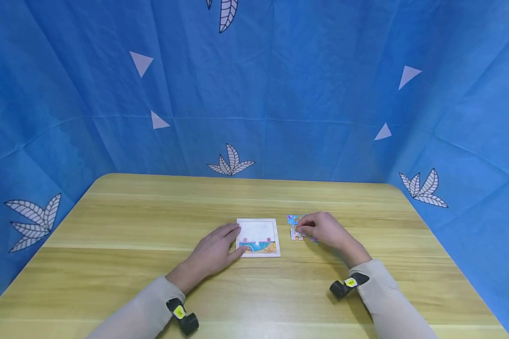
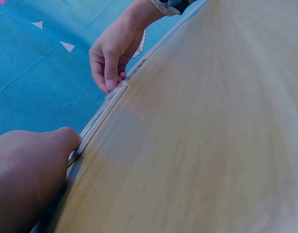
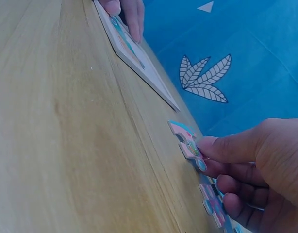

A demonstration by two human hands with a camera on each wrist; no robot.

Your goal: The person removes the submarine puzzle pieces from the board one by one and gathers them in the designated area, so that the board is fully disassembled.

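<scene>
A white-bordered jigsaw tray point(image 1: 257, 230) lies on the table, its lower strip filled with teal and orange pieces and its upper part bare white. My left hand point(image 1: 212, 248) rests on the tray's left side, with the thumb at the lower left corner and fingers along the edge. To the right of the tray, my right hand point(image 1: 328, 231) pinches a pink and teal jigsaw piece point(image 3: 189, 144) between thumb and index finger. Other jigsaw pieces point(image 3: 214, 206) lie beneath and beside that hand, partly hidden by it.
The wooden table point(image 1: 161, 207) spreads around the tray on all sides. A blue curtain point(image 1: 271, 94) with leaf and triangle prints hangs behind the table and along its sides. Each sleeved wrist bears a small black camera point(image 1: 188, 324).
</scene>
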